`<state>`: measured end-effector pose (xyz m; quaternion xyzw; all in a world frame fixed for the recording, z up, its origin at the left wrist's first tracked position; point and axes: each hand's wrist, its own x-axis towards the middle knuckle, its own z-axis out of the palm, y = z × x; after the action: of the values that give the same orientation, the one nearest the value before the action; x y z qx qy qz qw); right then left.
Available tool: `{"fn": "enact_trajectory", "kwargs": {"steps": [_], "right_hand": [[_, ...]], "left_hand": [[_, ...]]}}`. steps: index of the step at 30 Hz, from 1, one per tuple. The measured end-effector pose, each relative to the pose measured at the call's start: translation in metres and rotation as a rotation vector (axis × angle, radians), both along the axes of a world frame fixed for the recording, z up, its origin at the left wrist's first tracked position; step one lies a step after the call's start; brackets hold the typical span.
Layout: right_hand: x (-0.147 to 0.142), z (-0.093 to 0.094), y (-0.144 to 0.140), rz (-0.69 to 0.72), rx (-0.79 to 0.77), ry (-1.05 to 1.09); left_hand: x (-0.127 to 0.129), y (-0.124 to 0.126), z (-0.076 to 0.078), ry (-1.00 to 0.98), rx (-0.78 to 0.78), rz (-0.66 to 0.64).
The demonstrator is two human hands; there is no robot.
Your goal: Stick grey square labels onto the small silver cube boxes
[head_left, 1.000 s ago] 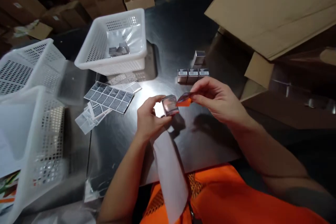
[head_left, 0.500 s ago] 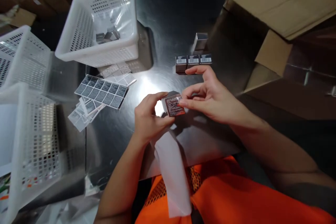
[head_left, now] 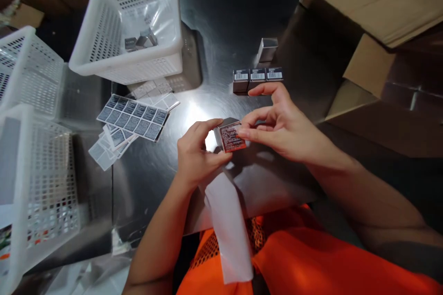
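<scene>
Label (head_left: 231, 140) now against box (head_left: 218, 136), left grip (head_left: 196, 154) pinching box, right grip (head_left: 283, 128) touching label, pinch unclear

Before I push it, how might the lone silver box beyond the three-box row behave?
The lone silver box has flat faces, so it probably won't roll. Its shiny surface may feel slippery. A light push might slide it across the smooth-looking tabletop.

the metal table (head_left: 214, 14) (shiny) bears a white basket (head_left: 138, 67), label sheets (head_left: 133, 116) and small boxes (head_left: 257, 76).
</scene>
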<state>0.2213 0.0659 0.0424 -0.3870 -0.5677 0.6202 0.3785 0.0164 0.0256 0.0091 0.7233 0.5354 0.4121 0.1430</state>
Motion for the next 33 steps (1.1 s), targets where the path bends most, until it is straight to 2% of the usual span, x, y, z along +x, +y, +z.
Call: {"fn": "enact_trajectory", "kwargs": {"steps": [9,12,14,16,18,19,21,25,27,30,31,33], "right_hand": [[-0.006,0.0,-0.005,-0.07,0.027,-0.026],[-0.005,-0.002,-0.004,-0.144,0.11,-0.124],[-0.001,-0.003,0.0,-0.24,0.211,-0.227],[0.004,-0.002,0.002,-0.36,0.326,-0.291],[0.004,0.001,-0.002,-0.409,0.433,-0.308],[0.002,0.001,-0.007,-0.387,0.492,-0.309],[-0.008,0.0,-0.023,-0.248,0.637,-0.324],[-0.033,-0.012,-0.052,0.084,0.873,-0.453],[-0.038,-0.019,-0.05,0.222,0.836,-0.561],[-0.031,-0.025,-0.025,0.366,0.665,-0.589],[-0.027,-0.025,-0.015,0.383,0.634,-0.609],[-0.019,-0.024,-0.002,0.334,0.703,-0.721]], "left_hand": [[0.003,-0.001,0.002,-0.005,-0.012,0.038],[0.004,-0.002,0.002,-0.004,-0.034,0.034],[0.003,-0.002,0.003,-0.019,-0.055,0.049],[0.002,0.0,0.003,-0.043,-0.082,0.139],[0.0,0.002,0.003,-0.051,-0.106,0.299],[-0.001,0.004,0.003,-0.046,-0.111,0.38],[-0.004,0.008,0.001,-0.025,-0.108,0.509],[-0.011,0.017,-0.004,-0.016,-0.124,0.64],[-0.017,0.021,-0.005,-0.046,-0.151,0.676],[-0.027,0.026,-0.005,-0.103,-0.271,0.668],[-0.031,0.027,-0.005,-0.103,-0.331,0.64],[-0.035,0.029,-0.007,-0.067,-0.437,0.582]]}}
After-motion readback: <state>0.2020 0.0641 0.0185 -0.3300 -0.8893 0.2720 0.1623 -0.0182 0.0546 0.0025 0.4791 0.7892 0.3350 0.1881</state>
